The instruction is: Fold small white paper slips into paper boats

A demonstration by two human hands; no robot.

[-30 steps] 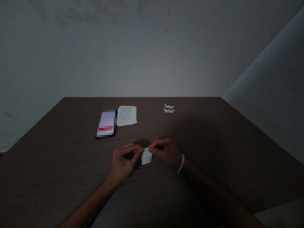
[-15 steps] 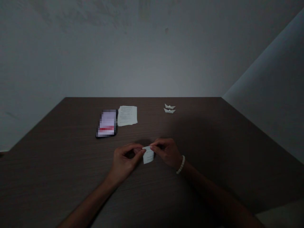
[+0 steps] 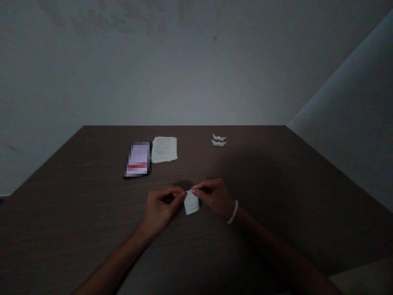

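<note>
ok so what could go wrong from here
The small piece of paper is pinched only along its top edge by the left hand and right hand, so it might tear or slip. The dim light could also make its edges hard to line up.

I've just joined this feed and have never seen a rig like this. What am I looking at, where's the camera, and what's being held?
There's no machine here: these are a person's two bare hands, filmed by one camera worn on their head, looking forward and down. The left hand and the right hand, which wears a white beaded bracelet, both pinch a small white piece of paper. On the dark brown wood-grain table lie a black phone with a blurred screen, a white printed paper sheet and two small white folded paper boats.
</note>
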